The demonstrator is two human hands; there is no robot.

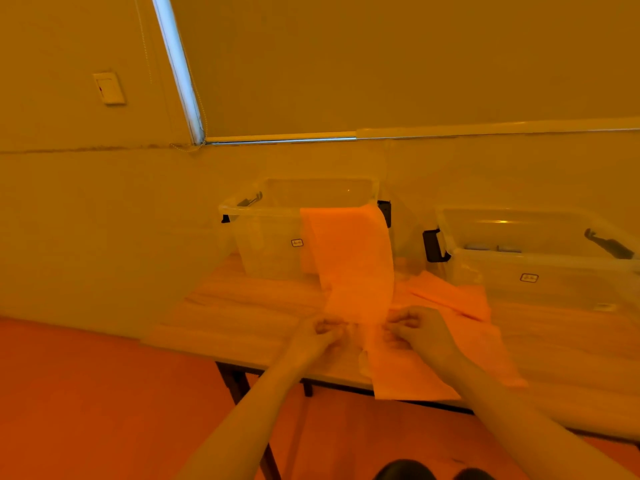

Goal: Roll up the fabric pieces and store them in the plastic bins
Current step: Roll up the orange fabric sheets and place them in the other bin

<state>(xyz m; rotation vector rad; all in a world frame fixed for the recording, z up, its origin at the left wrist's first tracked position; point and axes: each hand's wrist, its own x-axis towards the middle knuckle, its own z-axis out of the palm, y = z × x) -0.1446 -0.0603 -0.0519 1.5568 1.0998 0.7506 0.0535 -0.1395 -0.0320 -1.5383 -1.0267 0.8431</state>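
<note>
Head view shows the left hand (pixel 320 332) and right hand (pixel 414 329) each pinching the near end of a fabric strip (pixel 353 265), which drapes from the far bin (pixel 304 202) down onto the desk (pixel 242 306). The fabric looks thin, light and limp, so I judge it is best held at both side edges to roll evenly.

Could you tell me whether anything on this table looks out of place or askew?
Yes: the fabric strip both hands grip trails over the left bin rim, unrolled, and other fabric overhangs the table edge.
</note>
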